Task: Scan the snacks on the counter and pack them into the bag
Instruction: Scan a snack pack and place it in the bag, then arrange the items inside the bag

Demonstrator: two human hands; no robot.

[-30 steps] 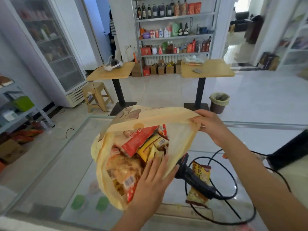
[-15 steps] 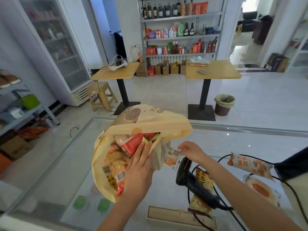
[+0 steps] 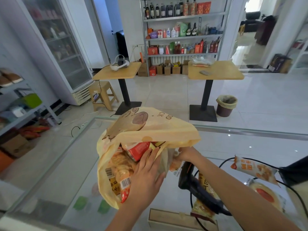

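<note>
Snacks [image 3: 121, 164] already crowd the bag [image 3: 150, 129] on the desk [image 3: 233, 147], left hand [image 3: 146, 177] fingers straight on its rim, right hand [image 3: 186, 155] fingers seemingly pinching another packet [image 3: 175, 166] in, while loose packets [image 3: 253, 170] wait near the scanner [image 3: 200, 190].

The left hand [image 3: 146, 177] and right hand [image 3: 188, 155] are bare. Behind them the left forearm [image 3: 126, 219] and right forearm [image 3: 233, 190] show bare skin all along.
</note>
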